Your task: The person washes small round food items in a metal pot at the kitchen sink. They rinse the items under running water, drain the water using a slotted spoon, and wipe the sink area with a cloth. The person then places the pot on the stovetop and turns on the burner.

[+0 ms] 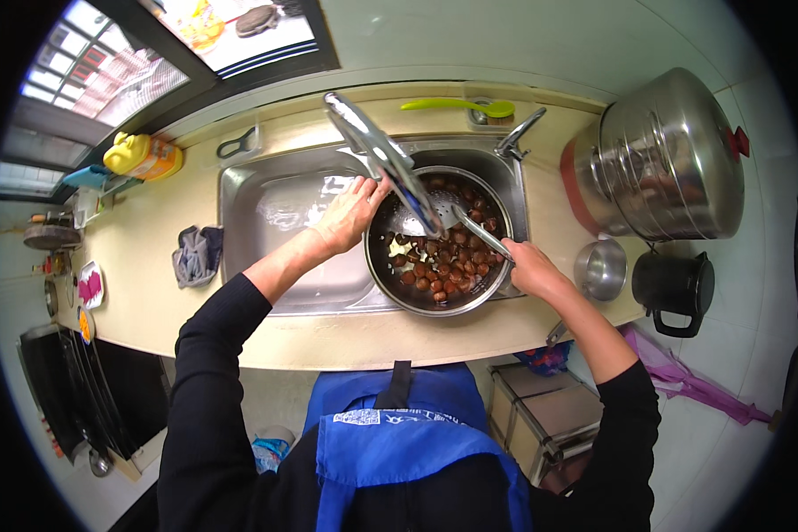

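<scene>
A wide steel pot (pixel 433 311) rests over the right basin of the double sink, holding liquid, many brown, round, chestnut-like pieces (pixel 444 269) and a few pale bits. In my right hand (pixel 537 266) is the handle of a perforated steel skimmer (pixel 482 233); its holed bowl is down among the pieces, partly behind the faucet. My left hand (pixel 349 216) is at the pot's left rim, beside the chrome faucet (pixel 389 159). Its fingertips reach behind the spout, so whether they grip the spout or the rim is unclear.
The left sink basin (pixel 292 219) lies beside the pot. A grey cloth (pixel 198 258) and a yellow jug (pixel 143 156) are to the left. On the right stand a tall steel steamer (pixel 671 159), a small steel bowl (pixel 600 269) and a black kettle (pixel 671 287). A green-handled brush (pixel 462 106) lies behind.
</scene>
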{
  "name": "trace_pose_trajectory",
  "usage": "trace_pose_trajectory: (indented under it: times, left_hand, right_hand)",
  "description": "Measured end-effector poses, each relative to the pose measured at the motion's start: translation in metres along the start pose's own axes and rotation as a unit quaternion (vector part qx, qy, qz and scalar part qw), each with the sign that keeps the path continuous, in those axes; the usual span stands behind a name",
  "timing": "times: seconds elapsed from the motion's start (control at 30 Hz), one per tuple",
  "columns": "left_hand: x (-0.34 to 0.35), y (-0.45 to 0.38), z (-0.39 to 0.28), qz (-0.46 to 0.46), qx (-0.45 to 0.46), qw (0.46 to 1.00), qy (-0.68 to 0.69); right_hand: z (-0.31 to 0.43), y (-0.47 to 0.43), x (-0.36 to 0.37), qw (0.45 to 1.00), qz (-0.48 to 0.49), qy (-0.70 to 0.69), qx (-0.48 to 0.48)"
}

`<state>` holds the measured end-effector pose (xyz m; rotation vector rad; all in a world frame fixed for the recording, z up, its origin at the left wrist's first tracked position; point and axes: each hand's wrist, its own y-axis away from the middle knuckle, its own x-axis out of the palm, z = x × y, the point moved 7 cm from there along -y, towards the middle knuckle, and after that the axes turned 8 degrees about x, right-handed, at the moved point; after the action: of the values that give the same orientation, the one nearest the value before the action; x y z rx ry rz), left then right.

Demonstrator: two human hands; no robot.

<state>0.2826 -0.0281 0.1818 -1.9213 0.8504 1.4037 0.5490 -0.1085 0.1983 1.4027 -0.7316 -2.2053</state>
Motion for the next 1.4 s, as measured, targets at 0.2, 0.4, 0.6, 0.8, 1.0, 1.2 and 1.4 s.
trace_pose_trajectory:
  times: [0.2,0.4,0.6,0.8,1.0,1.2,1.4]
  left_hand:
    - [-0.043,0.067,-0.012,-0.011,-0.026,0.999,0.017]
    - [-0.087,0.161,-0.017,-0.007,-0.069,0.998,0.001]
    - [-0.11,0.275,-0.003,-0.004,-0.135,0.99,-0.038]
    - [-0.121,0.384,0.015,-0.067,-0.173,0.982,-0.034]
    - [-0.124,0.469,0.03,-0.079,-0.232,0.969,-0.047]
    - [-0.109,0.524,0.035,-0.094,-0.304,0.947,-0.042]
    - [-0.088,0.55,0.036,-0.091,-0.368,0.925,-0.033]
  right_hand:
    - [0.056,0.045,0.004,0.998,-0.005,0.046,-0.053]
    - [0.123,0.074,0.037,0.993,0.027,0.051,-0.101]
    - [0.214,0.087,0.085,0.977,0.019,0.041,-0.207]
    - [0.288,0.072,0.15,0.972,0.098,-0.002,-0.212]
    - [0.353,0.055,0.201,0.958,0.128,0.044,-0.251]
    - [0.394,0.035,0.223,0.954,0.081,0.084,-0.278]
    - [0.408,0.027,0.237,0.957,0.088,0.095,-0.258]
